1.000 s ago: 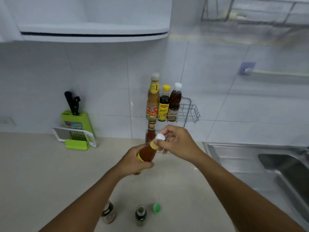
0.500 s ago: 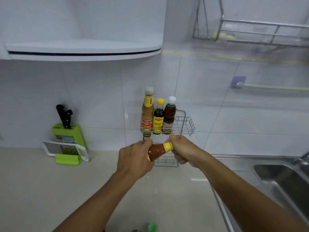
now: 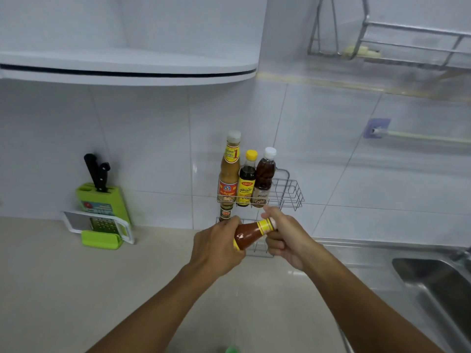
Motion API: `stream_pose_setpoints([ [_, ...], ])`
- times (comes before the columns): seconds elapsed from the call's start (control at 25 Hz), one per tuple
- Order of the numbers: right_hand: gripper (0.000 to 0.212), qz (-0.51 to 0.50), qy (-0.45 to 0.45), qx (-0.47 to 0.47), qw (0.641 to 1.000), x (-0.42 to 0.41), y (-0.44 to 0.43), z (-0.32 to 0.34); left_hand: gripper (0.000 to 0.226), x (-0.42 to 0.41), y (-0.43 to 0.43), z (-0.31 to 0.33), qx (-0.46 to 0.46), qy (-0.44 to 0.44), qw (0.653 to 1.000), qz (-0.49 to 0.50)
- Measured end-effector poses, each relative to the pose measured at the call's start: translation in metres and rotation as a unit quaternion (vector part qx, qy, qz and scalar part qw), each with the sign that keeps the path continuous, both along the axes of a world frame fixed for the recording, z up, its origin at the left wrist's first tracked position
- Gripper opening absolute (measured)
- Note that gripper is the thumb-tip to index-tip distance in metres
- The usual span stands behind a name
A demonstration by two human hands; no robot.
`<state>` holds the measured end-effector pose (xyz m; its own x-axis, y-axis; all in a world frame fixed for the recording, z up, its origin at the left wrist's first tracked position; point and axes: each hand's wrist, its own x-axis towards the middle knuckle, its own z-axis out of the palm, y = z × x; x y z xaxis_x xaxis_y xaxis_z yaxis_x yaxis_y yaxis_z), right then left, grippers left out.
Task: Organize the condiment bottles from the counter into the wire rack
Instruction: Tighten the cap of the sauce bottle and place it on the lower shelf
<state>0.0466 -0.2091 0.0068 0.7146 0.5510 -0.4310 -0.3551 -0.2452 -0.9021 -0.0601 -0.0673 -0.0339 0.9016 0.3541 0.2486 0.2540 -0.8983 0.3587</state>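
Sauce bottle (image 3: 248, 234) tilted between hands: left hand (image 3: 216, 247) wrapped round body, right hand (image 3: 285, 235) fingers (image 3: 271, 215) pinching cap, probably tightening before racking in wire rack (image 3: 289, 193).

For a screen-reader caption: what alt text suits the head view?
Left hand and right hand hold a tilted red sauce bottle with yellow neck band before a wall-mounted wire rack carrying three upright bottles, above a beige counter.
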Motion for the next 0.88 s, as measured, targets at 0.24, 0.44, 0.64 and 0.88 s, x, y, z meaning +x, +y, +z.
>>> stream_pose_setpoints([
  [0.24,0.050,0.051,-0.129,0.050,0.989,0.005,0.006,-0.050,0.111,0.022,0.024,-0.015,-0.345,0.075,0.932,-0.080],
  [0.44,0.024,-0.067,-0.194,0.023,0.978,0.043,0.003,-0.082,0.100,0.023,0.081,-0.046,-0.387,0.160,0.907,-0.042],
  [0.64,0.044,-0.122,-0.305,-0.086,0.941,0.057,0.025,-0.117,0.056,0.041,0.110,-0.084,-0.415,0.205,0.884,0.069],
  [0.88,0.050,-0.073,-0.387,-0.128,0.910,0.072,0.059,-0.151,0.051,0.078,0.099,-0.113,-0.431,0.206,0.877,0.059],
])
